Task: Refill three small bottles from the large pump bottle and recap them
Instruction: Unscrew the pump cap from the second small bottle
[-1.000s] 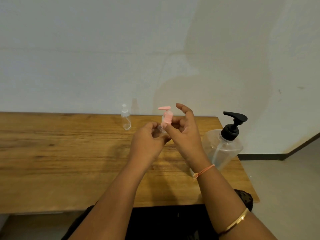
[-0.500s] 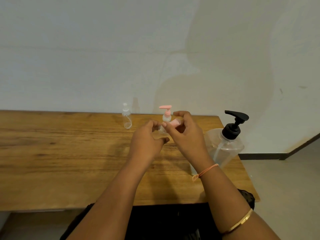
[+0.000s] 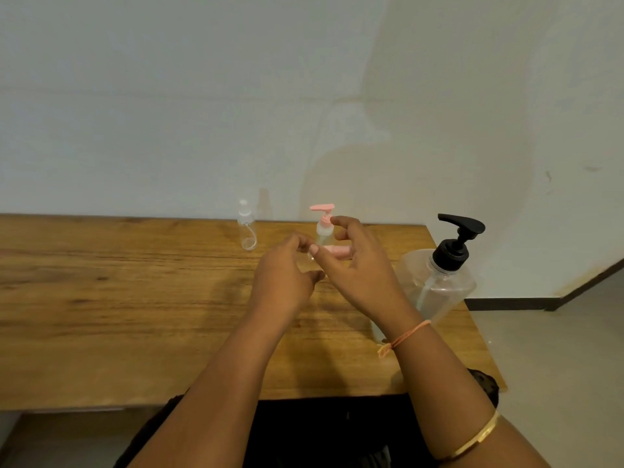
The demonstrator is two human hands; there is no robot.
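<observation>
Both hands are raised over the wooden table [image 3: 118, 298], knuckles to camera, nearly touching.

Left hand [image 3: 287, 278]: fingers curled in, gripping what looks like a small clear plastic bottle [image 3: 310, 256]. Only a pale sliver shows at the fingertips and the rest is hidden.

Right hand [image 3: 361, 271]: thumb and lower fingers pinch a pink plastic pump cap [image 3: 338, 252], index finger lifted clear above it.

Key relation: the cap lies on its side, long axis running left to right, its near end pointing at the left fingertips. The bottle sits just left of the cap. I cannot tell whether they touch.

Judgement: a cap-on or cap-off step, and which one is unclear.

Just beyond the right fingertips stands a small clear bottle with a pink pump top [image 3: 325, 228]. Beyond the left hand is a small clear spray bottle [image 3: 247, 229]. The large clear bottle with a black pump head [image 3: 439, 285] is right of the right wrist, so the right hand is nearer.
</observation>
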